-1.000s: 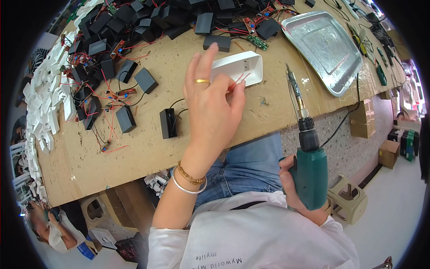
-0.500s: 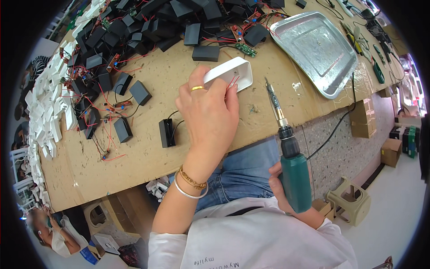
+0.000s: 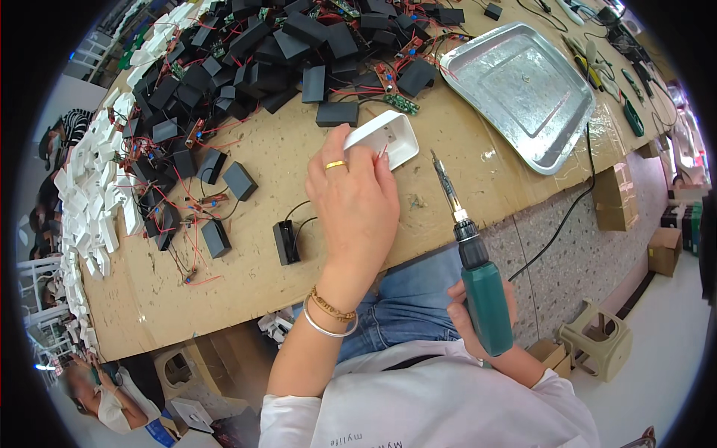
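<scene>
Cardboard covers the workbench [image 3: 187, 313]; just above or on it, I cannot tell which, an open white plastic housing [image 3: 405, 143] has its cavity exposed. The left hand [image 3: 355, 198] grasps its near end, thumb and forefinger pinching red wires [image 3: 385, 151], seemingly to steady both. The right hand [image 3: 461, 317] wraps a green soldering gun [image 3: 487, 306], tip outward, probably keeping metal off skin. Knuckles hide the wires' lower ends; the gun covers the right palm.

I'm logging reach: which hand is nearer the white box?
Left. The left hand is at the white box, fingers overlapping it; the right hand is apart, lower right.
</scene>
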Available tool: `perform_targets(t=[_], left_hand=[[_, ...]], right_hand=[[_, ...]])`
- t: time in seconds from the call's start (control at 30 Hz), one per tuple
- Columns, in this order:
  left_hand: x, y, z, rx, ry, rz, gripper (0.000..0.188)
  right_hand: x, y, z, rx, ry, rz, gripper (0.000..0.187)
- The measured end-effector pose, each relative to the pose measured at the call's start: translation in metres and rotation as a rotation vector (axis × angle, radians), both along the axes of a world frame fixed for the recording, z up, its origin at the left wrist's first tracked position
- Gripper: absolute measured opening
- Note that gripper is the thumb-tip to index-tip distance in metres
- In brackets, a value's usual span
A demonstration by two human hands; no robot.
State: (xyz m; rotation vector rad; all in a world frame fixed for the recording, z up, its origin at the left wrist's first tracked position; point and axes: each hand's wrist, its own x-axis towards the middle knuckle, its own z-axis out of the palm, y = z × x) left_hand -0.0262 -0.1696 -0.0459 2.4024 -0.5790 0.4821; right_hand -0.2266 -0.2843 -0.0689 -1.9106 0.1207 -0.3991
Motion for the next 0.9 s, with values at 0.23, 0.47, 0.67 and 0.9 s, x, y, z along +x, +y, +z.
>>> perform_targets(t=[0.23,0.47,0.67,0.9], left_hand=[[0.005,-0.01,-0.002,0.143,-0.192,-0.039,0.014],[0.01,-0.01,0.0,0.039,-0.122,-0.052,0.009],[0.006,0.025,-0.002,0.076,-0.129,-0.118,0.016],[0.007,0.035,-0.001,0.111,-0.163,-0.182,0.011]], right_hand=[[0.003,0.002,-0.007,0.094,-0.052,-0.084,0.042],[0.005,0.001,-0.004,0.131,-0.024,-0.073,0.042],[0.004,-0.002,-0.002,0.109,0.01,-0.077,0.045],[0.005,-0.005,-0.003,0.052,0.018,-0.004,0.044]])
